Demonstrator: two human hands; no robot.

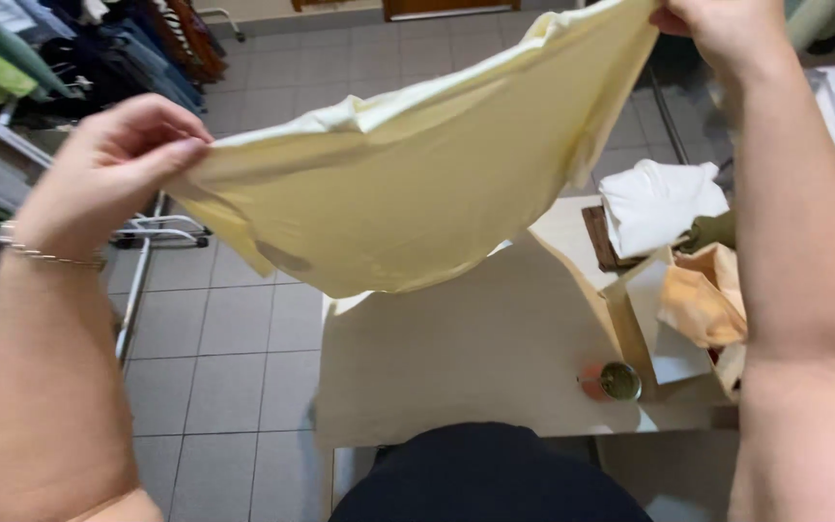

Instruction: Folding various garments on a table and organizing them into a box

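Here the left hand point(113, 164) and the right hand point(717, 24) hold a pale yellow cloth point(408, 184) stretched in the air above a light table point(456, 358), fingers of each pinched tight on an upper corner. The cloth sags between them. On the table, near its right edge, a small round tin point(616, 381) sits beside an open cardboard box point(674, 338) with peach fabric point(703, 302)
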